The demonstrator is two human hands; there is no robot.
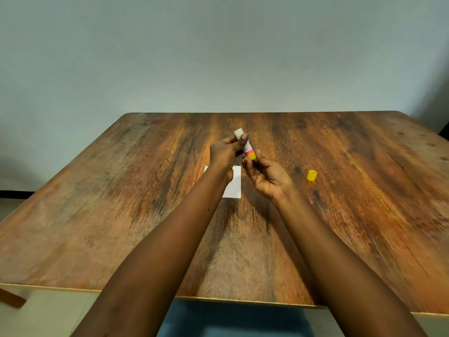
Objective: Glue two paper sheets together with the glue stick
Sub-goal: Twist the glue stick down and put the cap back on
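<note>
An uncapped glue stick (247, 148), white with a pink band and a yellow base, is held tilted above the table's middle. My left hand (224, 152) grips its white upper part between thumb and fingers. My right hand (266, 175) pinches the yellow base with its fingertips. White paper (233, 184) lies flat on the table right under my hands, partly hidden by my left wrist. I cannot tell whether it is one sheet or two. The yellow cap (312, 175) stands alone to the right of my right hand.
The wooden table (121, 215) runs from a plain grey wall at the back to a near edge at the bottom. A wooden piece (11, 297) shows below the table's left corner.
</note>
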